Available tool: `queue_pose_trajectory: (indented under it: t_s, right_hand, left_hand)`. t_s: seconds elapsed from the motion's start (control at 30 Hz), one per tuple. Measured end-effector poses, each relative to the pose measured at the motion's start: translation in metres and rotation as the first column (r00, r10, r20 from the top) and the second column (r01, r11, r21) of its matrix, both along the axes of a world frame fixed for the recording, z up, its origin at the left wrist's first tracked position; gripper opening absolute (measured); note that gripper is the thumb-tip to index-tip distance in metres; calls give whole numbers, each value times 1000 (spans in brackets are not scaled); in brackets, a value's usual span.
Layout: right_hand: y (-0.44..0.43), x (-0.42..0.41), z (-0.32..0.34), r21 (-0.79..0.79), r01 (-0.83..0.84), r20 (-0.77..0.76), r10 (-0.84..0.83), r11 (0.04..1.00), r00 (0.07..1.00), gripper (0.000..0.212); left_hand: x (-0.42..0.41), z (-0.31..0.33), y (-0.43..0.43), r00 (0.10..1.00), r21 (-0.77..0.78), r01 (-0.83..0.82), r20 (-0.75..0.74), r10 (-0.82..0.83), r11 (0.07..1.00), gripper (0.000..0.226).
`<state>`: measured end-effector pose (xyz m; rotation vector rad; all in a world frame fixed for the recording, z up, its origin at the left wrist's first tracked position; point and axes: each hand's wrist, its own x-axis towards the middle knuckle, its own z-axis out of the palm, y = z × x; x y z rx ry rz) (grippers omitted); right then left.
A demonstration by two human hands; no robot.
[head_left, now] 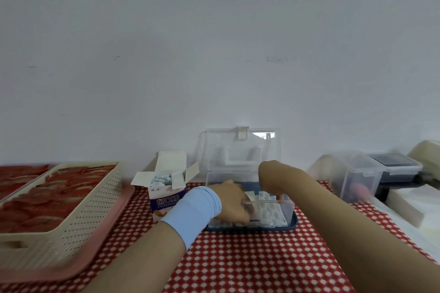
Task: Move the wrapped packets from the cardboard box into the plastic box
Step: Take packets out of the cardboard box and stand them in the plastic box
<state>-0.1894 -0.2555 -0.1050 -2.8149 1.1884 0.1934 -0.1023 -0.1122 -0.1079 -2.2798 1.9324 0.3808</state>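
Depositing step: working inside plastic box (289, 207) with left hand (229, 202) and right hand (270, 189), both lowered onto wrapped packets (273, 215) lying directly beneath. Cannot tell grip of either, fingers being hidden or blurred. Leaves more in open cardboard box (164, 194) just left of left hand. Likely calls next for withdrawing and reaching left for those.

**Cardboard box** (164, 197), left of centre, towards the far edge of the table, top flaps open.
- Front face, purple band: three large white Chinese characters, 创口贴.
- Directly below them: one line of small white Latin capitals, "CHUANGKOU", cut off at its right end by a pale blue sleeve (192, 211).
- White area above the band, upper left: two small dark characters, too blurred to read.

**Wrapped packets** (162, 179) inside this box: bluish print, illegible.
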Motion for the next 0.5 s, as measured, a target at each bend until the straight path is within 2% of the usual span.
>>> queue_pose_trajectory:
  t_s: [0.17,0.27,0.43,0.5]
  right_hand:
    - [-6,3,-1,76,15,-52,-11,997,999,15]
    - [-3,1,10,153,28,-53,-21,988,998,13]
    - [1,-3,13,156,34,-72,-23,987,997,9]
    - [2,-5,13,194,25,-55,-15,981,998,16]
  left_hand:
    - [-1,2,-8,998,-90,11,-54,-16,996,56]
    - [-9,7,-11,998,-81,0,-60,-5,997,56]
    - [-15,2,-22,999,-15,-6,-32,6,1000,58]
    - [-17,-2,-22,999,-17,-7,-42,7,1000,59]
